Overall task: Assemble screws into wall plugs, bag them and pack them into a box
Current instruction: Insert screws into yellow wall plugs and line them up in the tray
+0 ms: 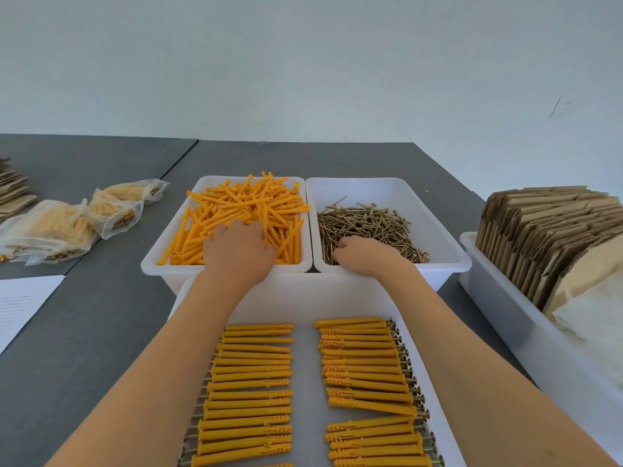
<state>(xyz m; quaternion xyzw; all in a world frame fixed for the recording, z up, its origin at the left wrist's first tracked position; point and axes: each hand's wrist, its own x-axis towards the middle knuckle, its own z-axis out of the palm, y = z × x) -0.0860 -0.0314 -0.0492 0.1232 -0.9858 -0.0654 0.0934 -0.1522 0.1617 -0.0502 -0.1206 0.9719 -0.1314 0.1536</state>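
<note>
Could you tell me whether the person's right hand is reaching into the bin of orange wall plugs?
No, the right hand is in the bin of screws; the left hand is in the bin of orange wall plugs.

Upper half of the frame: the plain pale wall (303, 62) that faced me, evenly lit, without strong shadows. At upper right, a faint wall outlet (560, 107) showed on it. Below, the dark grey table (101, 332) at which I worked met the wall along its far edge. At upper left, a second grey table (84, 156) abutted mine, a dark seam (180, 160) running diagonally between them.
</note>
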